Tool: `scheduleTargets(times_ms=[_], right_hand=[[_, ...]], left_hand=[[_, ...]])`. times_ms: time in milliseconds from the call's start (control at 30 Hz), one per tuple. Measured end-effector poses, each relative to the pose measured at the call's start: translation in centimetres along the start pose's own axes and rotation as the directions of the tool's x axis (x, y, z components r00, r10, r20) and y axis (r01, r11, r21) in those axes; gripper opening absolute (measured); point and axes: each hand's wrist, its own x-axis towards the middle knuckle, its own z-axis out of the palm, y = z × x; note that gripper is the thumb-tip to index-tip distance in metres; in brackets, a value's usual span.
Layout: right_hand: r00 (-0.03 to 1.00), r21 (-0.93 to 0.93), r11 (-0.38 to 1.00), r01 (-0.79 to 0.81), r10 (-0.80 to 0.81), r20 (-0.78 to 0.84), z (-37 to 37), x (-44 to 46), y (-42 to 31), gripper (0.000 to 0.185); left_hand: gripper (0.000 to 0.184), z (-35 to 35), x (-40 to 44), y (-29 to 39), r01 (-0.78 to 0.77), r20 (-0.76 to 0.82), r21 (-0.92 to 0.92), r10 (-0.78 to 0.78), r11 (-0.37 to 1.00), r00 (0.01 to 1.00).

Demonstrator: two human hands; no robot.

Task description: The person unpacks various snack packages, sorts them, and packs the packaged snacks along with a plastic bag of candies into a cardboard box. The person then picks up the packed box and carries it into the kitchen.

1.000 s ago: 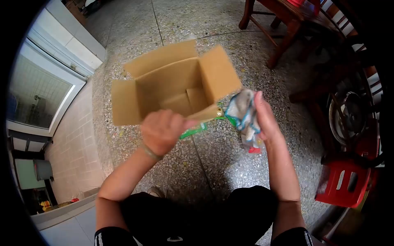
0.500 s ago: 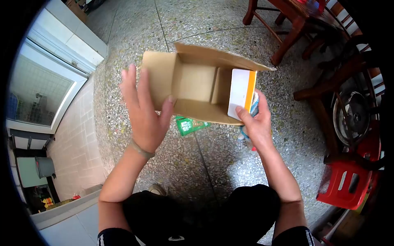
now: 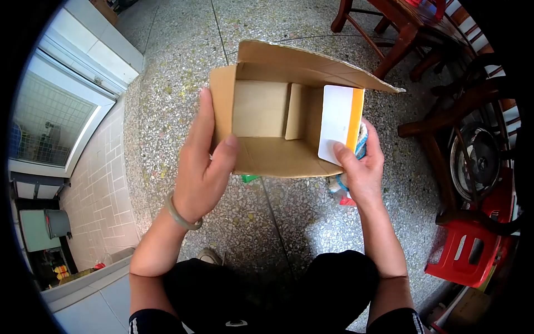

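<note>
An open cardboard box [image 3: 278, 156] is tilted so that its inside shows, with a loose folded flap within. My left hand [image 3: 203, 161] grips the box at its left flap, thumb in front and fingers behind. At the right side, my right hand [image 3: 359, 167] pinches the box wall, its thumb on a white panel with an orange edge [image 3: 336, 119]. Behind that hand a crumpled white and blue cloth [image 3: 339, 182] shows in part. A bit of green packaging [image 3: 250, 178] peeks out below the box, mostly hidden.
Speckled floor [image 3: 239, 234] lies around the box. At the right are dark wooden chairs [image 3: 406, 50], a round metal lid [image 3: 475, 161] and a red plastic stool [image 3: 461, 250]. A glass door [image 3: 41, 111] and a grey bucket [image 3: 57, 225] are at the left.
The box has turned in my hands, and the white and orange panel has come into view. My left hand has moved to the left flap and closed on it. More recently, the box has shifted right.
</note>
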Motion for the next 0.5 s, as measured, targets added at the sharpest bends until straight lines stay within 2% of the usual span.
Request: scheduleTargets(times_ms=[267,367,433,500], right_hand=[[0.999,0.080,0.996,-0.038,0.038,0.005,-0.09,0.24,-0.08,0.048],[0.991,0.092,0.987,-0.130,0.130,0.006,-0.14,0.46,0.17,0.049],[0.992,0.113,0.985,-0.129,0.127,0.028,-0.02,0.41,0.20,0.049],[0.994,0.099,0.989,-0.110,0.107,0.033,-0.08,0.47,0.33,0.049]], left_hand=[[0.058,0.26,-0.27,0.10,0.013,0.006,-0.065,-0.012,0.998,1.000],[0.057,0.32,-0.22,0.23,-0.018,0.032,-0.001,0.018,1.000,0.999],[0.056,0.54,-0.23,0.33,0.072,0.029,-0.156,-0.068,0.985,0.997],[0.055,0.55,-0.30,0.06,0.081,0.038,-0.161,-0.076,0.984,0.996]])
